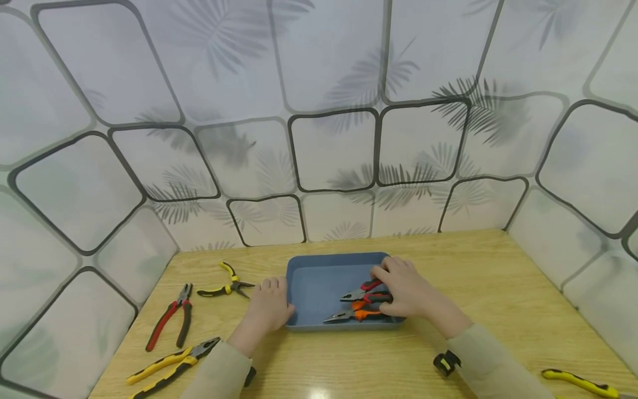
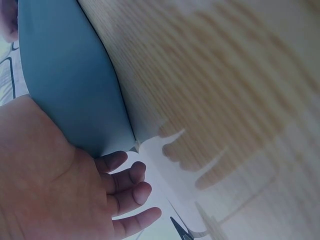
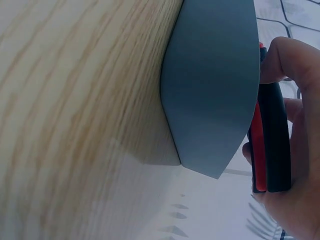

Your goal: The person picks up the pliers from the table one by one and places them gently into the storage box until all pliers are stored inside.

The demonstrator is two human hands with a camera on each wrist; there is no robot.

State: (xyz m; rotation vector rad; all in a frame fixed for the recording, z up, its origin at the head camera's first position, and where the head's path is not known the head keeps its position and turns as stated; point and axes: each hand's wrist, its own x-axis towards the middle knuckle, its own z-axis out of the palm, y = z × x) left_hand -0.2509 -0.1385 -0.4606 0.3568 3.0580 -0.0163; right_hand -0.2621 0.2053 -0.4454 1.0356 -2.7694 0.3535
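The blue-grey rectangular tray (image 1: 314, 288) lies on the wood-grain table (image 1: 344, 360). The right hand (image 1: 408, 288) is above the tray's right end and pinches the red-and-black combination pliers (image 1: 360, 293); their jaws point toward the tray's left wall. The right wrist view shows the 2 handles side by side within the grip. Contact between these pliers and the tray floor cannot be determined.

Orange-handled long-nose pliers (image 1: 360, 315) lie inside the tray, along its near wall; the right hand hides their handle ends. The left hand (image 1: 269, 306) touches the tray's left wall with fingers loosely bent and slightly spread. Its fingertips are hidden in the head view, and its thumb is hidden in the left wrist view. Each wrist view shows the tray's outer wall, which blocks most of the interior.

3 pliers lie left of the tray: small yellow-and-black pliers (image 1: 234, 286), nearest, with jaw tips beside the left hand; red-handled pliers (image 1: 180, 303), farther out; and large yellow-and-black pliers (image 1: 188, 359), with 1 handle cut off. The left sleeve (image 1: 219, 368) stands between these last pliers and the tray. A yellow-handled tool (image 1: 580, 381), well right of the tray, is cut off; its type is indeterminate.
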